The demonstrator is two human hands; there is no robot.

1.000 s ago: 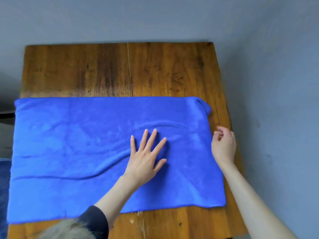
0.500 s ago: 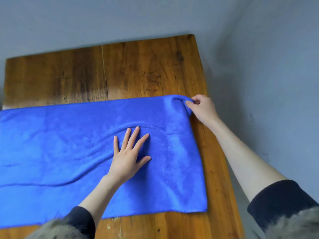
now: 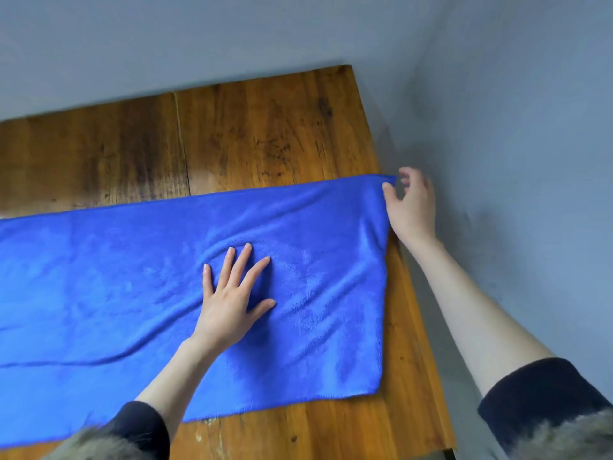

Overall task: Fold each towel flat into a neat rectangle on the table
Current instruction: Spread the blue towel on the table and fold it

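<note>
A large blue towel (image 3: 139, 280) lies spread across the wooden table (image 3: 265, 127), with soft wrinkles running through its middle. My left hand (image 3: 232, 293) presses flat on the towel's centre, fingers straight and spread. My right hand (image 3: 409, 204) is at the towel's far right corner, over the table's right edge. Its thumb touches the corner, which now lies pulled out flat. Its fingers are blurred, loosely curled and apart from the thumb. The towel's left part runs out of view.
A grey wall (image 3: 514, 127) stands close along the table's right edge and behind its far edge. Bare wood shows beyond the towel and in a strip at the near right corner (image 3: 381, 426).
The right hand went from the towel's right edge to its folded-over far corner, pinched it and drew it out to the right. The corner now lies flat. The left hand stayed pressed on the towel.
</note>
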